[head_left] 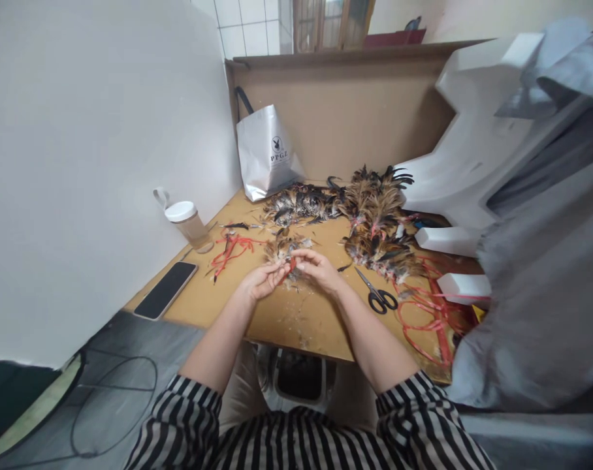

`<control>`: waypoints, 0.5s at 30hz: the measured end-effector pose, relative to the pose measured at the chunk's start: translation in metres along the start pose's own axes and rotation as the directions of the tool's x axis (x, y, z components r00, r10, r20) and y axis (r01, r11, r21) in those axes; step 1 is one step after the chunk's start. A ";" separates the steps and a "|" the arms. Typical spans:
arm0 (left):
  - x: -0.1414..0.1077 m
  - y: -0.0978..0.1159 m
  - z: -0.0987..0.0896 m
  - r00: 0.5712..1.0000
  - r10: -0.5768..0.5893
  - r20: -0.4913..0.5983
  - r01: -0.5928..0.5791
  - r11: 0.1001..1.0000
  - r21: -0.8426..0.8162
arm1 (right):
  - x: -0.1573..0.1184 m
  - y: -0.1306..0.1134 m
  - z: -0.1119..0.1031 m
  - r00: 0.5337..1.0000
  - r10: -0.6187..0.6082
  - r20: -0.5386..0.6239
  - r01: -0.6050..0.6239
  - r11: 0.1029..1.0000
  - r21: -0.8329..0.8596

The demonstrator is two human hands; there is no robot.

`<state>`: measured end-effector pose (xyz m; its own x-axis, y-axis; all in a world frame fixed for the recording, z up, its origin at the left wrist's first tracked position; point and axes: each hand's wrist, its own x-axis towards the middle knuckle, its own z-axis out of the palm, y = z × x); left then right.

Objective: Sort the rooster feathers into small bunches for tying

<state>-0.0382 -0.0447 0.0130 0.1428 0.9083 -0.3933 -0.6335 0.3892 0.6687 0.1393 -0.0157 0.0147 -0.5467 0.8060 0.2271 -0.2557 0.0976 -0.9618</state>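
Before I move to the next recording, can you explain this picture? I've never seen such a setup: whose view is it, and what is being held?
No machine here: a camera on a person's head looks forward and down at their own bare hands. The left hand and right hand meet with fingertips on a small red piece, too small to identify, beside a loose feather clump. On the brown table lie feather bundles, red strips, black-handled scissors and a phone. A lidded cup and silver bag stand toward the left.

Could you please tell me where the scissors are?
In the head view, the scissors lie on the table to the right of the right hand, left of the red strips.
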 end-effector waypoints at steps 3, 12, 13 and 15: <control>0.003 -0.006 0.002 0.999 -0.043 0.018 0.043 0.999 0.002 | -0.002 -0.002 -0.003 0.997 0.007 0.077 -0.006 1.000 -0.013; 0.003 -0.007 0.006 0.997 -0.028 0.071 0.020 0.994 0.106 | 0.005 0.006 -0.006 0.985 0.158 -0.063 -0.146 0.974 0.171; 0.001 -0.006 0.007 0.998 0.011 0.066 -0.020 0.990 0.137 | 0.006 0.006 -0.005 0.978 0.182 -0.101 -0.161 0.969 0.187; -0.003 -0.005 0.009 0.993 0.089 0.075 -0.104 0.970 0.221 | 0.007 0.003 -0.004 0.964 0.214 -0.157 -0.178 0.961 0.212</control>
<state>-0.0289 -0.0483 0.0162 0.1428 0.9483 -0.2835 -0.4608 0.3172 0.8289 0.1378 -0.0071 0.0125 -0.4569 0.8894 -0.0103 -0.3174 -0.1738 -0.9322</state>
